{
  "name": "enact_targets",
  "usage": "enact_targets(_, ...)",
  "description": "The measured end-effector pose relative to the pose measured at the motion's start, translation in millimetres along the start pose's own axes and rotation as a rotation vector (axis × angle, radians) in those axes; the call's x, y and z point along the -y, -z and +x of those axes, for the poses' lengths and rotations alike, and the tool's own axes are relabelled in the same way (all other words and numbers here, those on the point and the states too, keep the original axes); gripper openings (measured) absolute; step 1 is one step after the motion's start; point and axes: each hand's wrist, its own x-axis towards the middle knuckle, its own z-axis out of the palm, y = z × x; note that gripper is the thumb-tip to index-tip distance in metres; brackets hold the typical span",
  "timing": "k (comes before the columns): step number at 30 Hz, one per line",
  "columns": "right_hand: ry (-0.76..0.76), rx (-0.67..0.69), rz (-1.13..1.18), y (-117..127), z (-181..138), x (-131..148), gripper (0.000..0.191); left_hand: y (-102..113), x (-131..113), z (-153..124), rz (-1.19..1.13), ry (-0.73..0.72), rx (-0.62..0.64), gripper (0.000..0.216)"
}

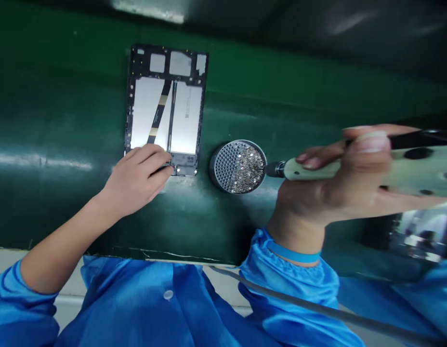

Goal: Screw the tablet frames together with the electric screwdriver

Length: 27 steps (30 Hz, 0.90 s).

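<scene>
An opened tablet chassis (166,108) lies on the green mat, its silver inner plates and a flat ribbon cable showing. My left hand (138,178) rests on its near corner, fingers curled and pressing the frame. My right hand (332,178) is wrapped round a pale electric screwdriver (389,166). The screwdriver's metal tip points into a round perforated dish of small screws (239,166) just right of the tablet.
The green mat (64,144) covers the bench, and its front edge runs just above my blue coat. A grey cable (317,311) trails across my right sleeve. Some shiny equipment (422,233) sits at the far right.
</scene>
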Motion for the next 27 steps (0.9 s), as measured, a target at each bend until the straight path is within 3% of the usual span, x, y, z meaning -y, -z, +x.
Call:
enact_targets(3,0.270,0.060,0.136,-6,-3,0,0.036,7,12,5,0.069,-0.126,0.057,0.022)
enact_targets(10,0.154,0.201,0.142,-9,-21,16,0.037,28,36,24,0.081,-0.303,0.250,0.017)
enact_targets(13,0.070,0.221,0.161,-14,-26,16,0.039,31,35,18,0.106,-0.298,0.204,0.020)
enact_targets(18,-0.061,0.369,0.205,-15,-34,12,0.036,21,49,-7,0.159,-0.275,-0.018,0.015)
enact_targets(22,-0.141,0.491,0.246,-16,-46,17,0.031,15,108,2,0.227,-0.207,-0.169,0.016)
enact_targets(27,-0.253,0.690,0.294,-18,-55,28,0.029,20,203,42,0.249,0.029,-0.223,0.027)
